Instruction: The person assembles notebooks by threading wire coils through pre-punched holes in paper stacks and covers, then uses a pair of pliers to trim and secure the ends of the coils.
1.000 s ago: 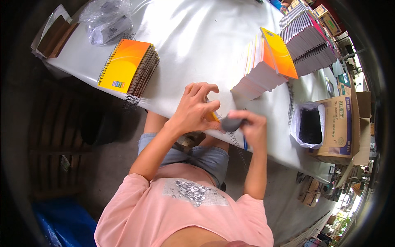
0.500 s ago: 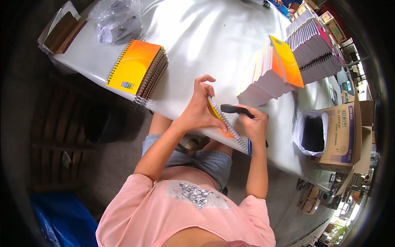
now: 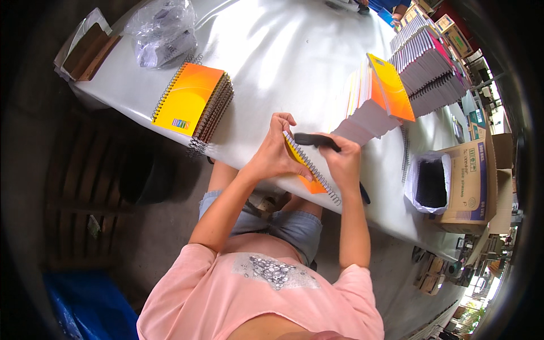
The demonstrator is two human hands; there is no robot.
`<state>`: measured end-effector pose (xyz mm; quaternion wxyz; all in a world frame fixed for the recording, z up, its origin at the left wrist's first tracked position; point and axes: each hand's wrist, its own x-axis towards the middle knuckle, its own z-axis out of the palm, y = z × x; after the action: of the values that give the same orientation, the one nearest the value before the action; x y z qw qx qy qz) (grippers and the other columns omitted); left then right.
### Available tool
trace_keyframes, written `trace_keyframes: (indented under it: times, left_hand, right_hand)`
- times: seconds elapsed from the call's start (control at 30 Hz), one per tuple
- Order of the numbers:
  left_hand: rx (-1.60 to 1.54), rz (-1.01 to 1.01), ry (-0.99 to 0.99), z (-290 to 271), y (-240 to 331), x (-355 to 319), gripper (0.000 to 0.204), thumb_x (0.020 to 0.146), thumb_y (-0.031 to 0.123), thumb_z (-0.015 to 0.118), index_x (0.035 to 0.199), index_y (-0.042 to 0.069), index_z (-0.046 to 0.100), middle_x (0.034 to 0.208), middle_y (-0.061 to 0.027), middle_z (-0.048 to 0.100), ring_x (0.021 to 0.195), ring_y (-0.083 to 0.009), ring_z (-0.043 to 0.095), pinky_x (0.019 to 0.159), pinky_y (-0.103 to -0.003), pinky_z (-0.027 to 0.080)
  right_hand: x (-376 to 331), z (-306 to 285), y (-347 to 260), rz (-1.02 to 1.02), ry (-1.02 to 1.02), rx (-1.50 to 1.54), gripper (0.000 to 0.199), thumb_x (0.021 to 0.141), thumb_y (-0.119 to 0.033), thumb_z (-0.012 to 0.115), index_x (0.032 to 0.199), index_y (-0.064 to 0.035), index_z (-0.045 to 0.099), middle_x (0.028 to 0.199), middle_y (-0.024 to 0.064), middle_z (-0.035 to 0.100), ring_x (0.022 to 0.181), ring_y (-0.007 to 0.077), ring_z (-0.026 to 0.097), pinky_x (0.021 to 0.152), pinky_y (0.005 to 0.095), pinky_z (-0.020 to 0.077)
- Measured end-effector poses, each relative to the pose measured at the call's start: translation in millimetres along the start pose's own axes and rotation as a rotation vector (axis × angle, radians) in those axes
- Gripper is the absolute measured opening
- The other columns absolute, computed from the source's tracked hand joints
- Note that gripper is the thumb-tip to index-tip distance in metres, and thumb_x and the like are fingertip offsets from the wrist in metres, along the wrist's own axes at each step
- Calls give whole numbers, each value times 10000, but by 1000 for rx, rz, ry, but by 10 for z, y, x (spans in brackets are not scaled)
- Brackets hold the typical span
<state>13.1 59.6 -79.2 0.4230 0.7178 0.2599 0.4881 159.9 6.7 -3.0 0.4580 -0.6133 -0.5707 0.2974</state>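
My left hand (image 3: 276, 152) is closed round a yellow and orange spiral notebook (image 3: 297, 152), held on edge over the table's near edge. Its wire coil (image 3: 319, 174) faces my right and runs out past the notebook's lower end. My right hand (image 3: 344, 164) grips a black-handled tool (image 3: 309, 139), whose dark rounded end reaches the coil's upper end; its exact kind is hidden by the fingers. On the left lies a stack of coiled notebooks (image 3: 191, 96). To the right stands a pile of notebook blocks (image 3: 360, 122) with a yellow and orange cover (image 3: 394, 88) leaning on it.
Taller stacks of books (image 3: 422, 62) rise at the far right. A cardboard box (image 3: 467, 175) and a white-lined container of black coils (image 3: 432, 180) sit on the right. Plastic bags (image 3: 161, 34) and a brown carton (image 3: 93, 54) lie far left. Another person's arm (image 3: 401, 10) shows at the far edge.
My right hand with the black-handled tool has moved up and left along the coil to its upper end. The left hand still holds the notebook in nearly the same place.
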Motion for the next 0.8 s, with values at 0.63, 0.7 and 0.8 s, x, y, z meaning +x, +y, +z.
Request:
trace_keyframes:
  times: [0.63,0.7,0.8]
  left_hand:
    - [-574,-430,317,-169,311,-141,180,739,-10,729,893,-4,635,858,-60,651,797,-110,598,732,-236,486]
    - [-587,-416,375,-208,393,-138,203,751,-8,720,936,-13,637,884,-73,657,812,-118,606,737,-238,490]
    - [-571,-413,432,-251,514,-163,274,789,-10,683,1055,-40,625,950,-104,664,850,-142,622,768,-249,499]
  right_hand:
    - [-926,-1540,886,197,509,-1002,523,743,0,557,1258,-90,532,1233,181,538,1099,370,530,935,404,419]
    - [-945,-1136,662,17,450,-917,528,798,-102,564,1317,-125,469,1341,161,441,1206,348,446,985,428,370]
    - [-1008,-495,539,244,150,-1013,531,861,-322,558,1351,-172,420,1381,133,385,1282,326,358,1009,520,307]
